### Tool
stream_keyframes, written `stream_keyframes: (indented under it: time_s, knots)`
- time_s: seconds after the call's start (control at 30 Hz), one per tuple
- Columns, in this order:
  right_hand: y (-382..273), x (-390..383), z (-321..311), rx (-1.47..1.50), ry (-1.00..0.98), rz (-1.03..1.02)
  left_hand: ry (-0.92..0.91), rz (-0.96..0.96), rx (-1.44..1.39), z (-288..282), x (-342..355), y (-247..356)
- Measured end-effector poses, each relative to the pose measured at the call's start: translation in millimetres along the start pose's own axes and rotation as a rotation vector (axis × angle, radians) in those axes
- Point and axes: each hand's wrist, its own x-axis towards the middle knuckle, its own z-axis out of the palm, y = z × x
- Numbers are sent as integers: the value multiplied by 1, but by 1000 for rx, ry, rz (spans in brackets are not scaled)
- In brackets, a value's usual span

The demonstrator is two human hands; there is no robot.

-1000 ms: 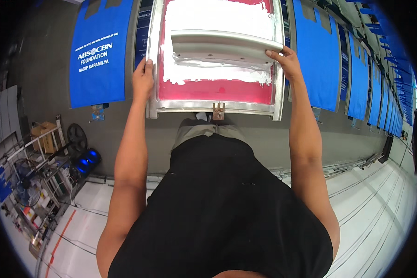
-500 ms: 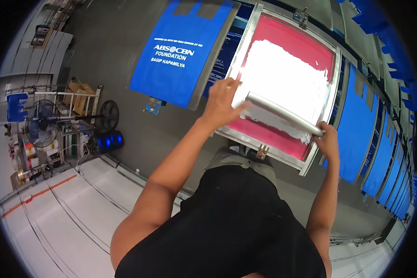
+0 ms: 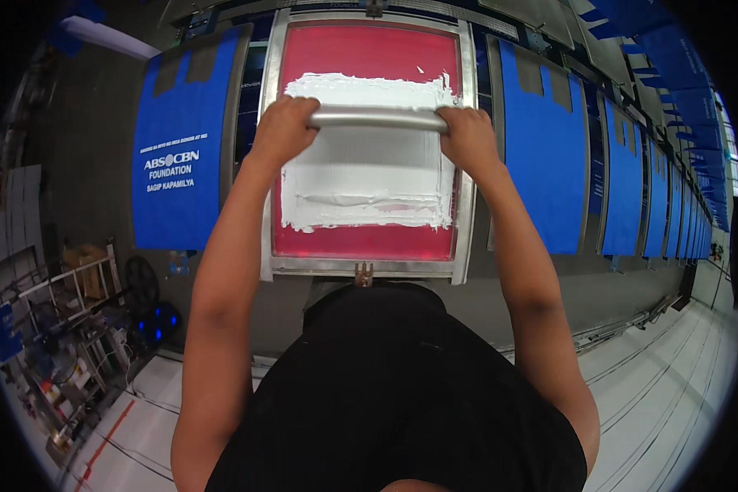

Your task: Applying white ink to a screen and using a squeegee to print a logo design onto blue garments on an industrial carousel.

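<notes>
Both my hands grip a silver squeegee (image 3: 377,121) that lies across a screen-printing frame (image 3: 471,197). My left hand (image 3: 285,129) is closed round its left end, my right hand (image 3: 470,141) round its right end. Under and around the squeegee, thick white ink (image 3: 369,176) covers the middle of the frame's red mesh (image 3: 369,244). Ridges of ink stand along the near part and the sides of the white patch. The squeegee is in the far half of the frame; its blade edge cannot be made out.
Left of the frame, a blue bag panel (image 3: 176,209) with white print lies on a board. A plain blue panel (image 3: 541,164) lies to the right, with several more beyond it. A metal clamp (image 3: 364,274) sits at the frame's near edge. Shelving and a fan stand far left.
My left hand, open beside the squeegee before, has closed on its left end. The squeegee has gone from slanting across the near half to level in the far half. My view has turned.
</notes>
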Motion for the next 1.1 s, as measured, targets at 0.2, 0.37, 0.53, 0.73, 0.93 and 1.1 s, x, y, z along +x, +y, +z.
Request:
stream_keyframes:
  time_s: [0.2,0.37,0.53,0.73,0.93,1.1]
  knots:
    - [-14,-33,56,-157,-183,25,0,-4,60,55,-50,-10]
    - [-55,-117,-6,101,-195,16,-143,-86,20,-9,-128,47]
    - [-82,-127,-22,81,-516,168,-178,-103,-97,-12,-155,67]
    - [-86,-137,-10,92,-489,182,-143,-64,-91,13,-178,61]
    - [-48,-73,24,-18,-226,105,-133,-192,-34,26,-85,26]
    - [22,40,33,-131,-286,36,-138,-172,-43,29,22,-35]
